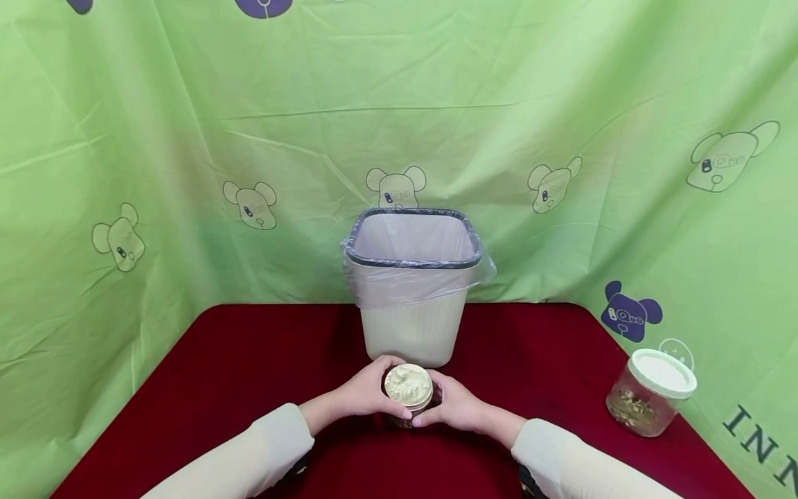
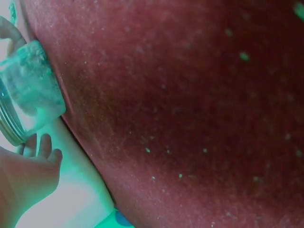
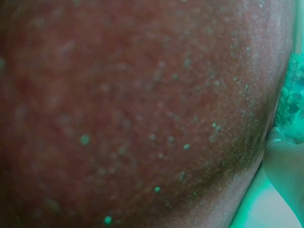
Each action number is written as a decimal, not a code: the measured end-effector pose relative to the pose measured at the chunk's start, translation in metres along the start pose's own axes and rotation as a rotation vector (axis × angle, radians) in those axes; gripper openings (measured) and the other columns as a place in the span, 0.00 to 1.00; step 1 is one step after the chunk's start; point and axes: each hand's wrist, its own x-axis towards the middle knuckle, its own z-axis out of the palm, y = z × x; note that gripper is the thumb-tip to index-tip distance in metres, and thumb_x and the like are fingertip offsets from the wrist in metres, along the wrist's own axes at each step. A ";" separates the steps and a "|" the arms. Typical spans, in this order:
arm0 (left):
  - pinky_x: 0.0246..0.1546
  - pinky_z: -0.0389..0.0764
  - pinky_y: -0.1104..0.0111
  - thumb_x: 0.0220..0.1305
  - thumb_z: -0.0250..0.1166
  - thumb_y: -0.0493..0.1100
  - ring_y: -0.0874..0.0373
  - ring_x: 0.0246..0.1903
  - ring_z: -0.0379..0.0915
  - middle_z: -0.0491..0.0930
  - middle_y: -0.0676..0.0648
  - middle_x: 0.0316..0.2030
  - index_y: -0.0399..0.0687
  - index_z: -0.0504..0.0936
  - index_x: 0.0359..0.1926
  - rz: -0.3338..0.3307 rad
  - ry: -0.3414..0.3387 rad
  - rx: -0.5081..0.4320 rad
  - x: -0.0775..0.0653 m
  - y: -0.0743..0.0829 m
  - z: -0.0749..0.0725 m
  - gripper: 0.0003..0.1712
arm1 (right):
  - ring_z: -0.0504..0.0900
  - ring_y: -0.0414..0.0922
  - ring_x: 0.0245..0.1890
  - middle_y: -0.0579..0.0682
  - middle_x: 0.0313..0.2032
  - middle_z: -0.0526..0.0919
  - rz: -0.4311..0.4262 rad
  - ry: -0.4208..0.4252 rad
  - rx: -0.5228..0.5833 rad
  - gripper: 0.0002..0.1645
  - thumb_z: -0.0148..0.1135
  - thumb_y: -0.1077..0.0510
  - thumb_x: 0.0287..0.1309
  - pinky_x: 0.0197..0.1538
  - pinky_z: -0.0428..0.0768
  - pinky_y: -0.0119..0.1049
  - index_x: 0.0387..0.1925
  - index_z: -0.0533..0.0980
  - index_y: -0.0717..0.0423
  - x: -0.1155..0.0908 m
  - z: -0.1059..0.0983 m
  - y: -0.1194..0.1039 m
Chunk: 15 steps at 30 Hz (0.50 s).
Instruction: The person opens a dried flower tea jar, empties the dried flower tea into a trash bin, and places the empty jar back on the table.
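Observation:
A small see-through jar (image 2: 35, 90) stands on the red cloth, right in front of the bin. Its round cream-gold lid (image 1: 408, 384) has a wrinkled, shiny top, and darker contents show low in the jar. My left hand (image 1: 369, 392) grips the jar from the left, thumb along its near side. From the right, my right hand (image 1: 459, 405) holds the same jar, its thumb near the left one. Part of the jar's wall is hidden behind the fingers. At the edge of the right wrist view, clumpy pale contents (image 3: 290, 97) show beside the right hand.
A white bin (image 1: 411, 333) lined with a clear plastic bag (image 1: 399, 284) stands just behind the hands. At the right edge of the red-covered table (image 1: 249, 360) sits a larger clear jar (image 1: 642, 409) with a white lid. Green printed cloth (image 1: 312, 83) hangs around the table.

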 end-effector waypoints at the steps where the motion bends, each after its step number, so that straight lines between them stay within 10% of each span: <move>1: 0.47 0.66 0.68 0.29 0.75 0.58 0.63 0.44 0.66 0.69 0.55 0.43 0.49 0.67 0.50 0.006 0.011 0.021 0.000 0.000 0.001 0.45 | 0.71 0.42 0.50 0.47 0.47 0.75 -0.001 0.001 0.002 0.42 0.72 0.61 0.35 0.50 0.67 0.31 0.55 0.63 0.58 0.000 0.000 0.000; 15: 0.44 0.68 0.69 0.27 0.73 0.64 0.63 0.41 0.66 0.67 0.56 0.40 0.49 0.66 0.46 0.026 0.047 0.131 -0.001 -0.001 0.001 0.44 | 0.71 0.43 0.49 0.48 0.47 0.75 -0.012 -0.016 -0.002 0.43 0.72 0.61 0.35 0.50 0.67 0.30 0.55 0.62 0.58 0.002 0.000 0.002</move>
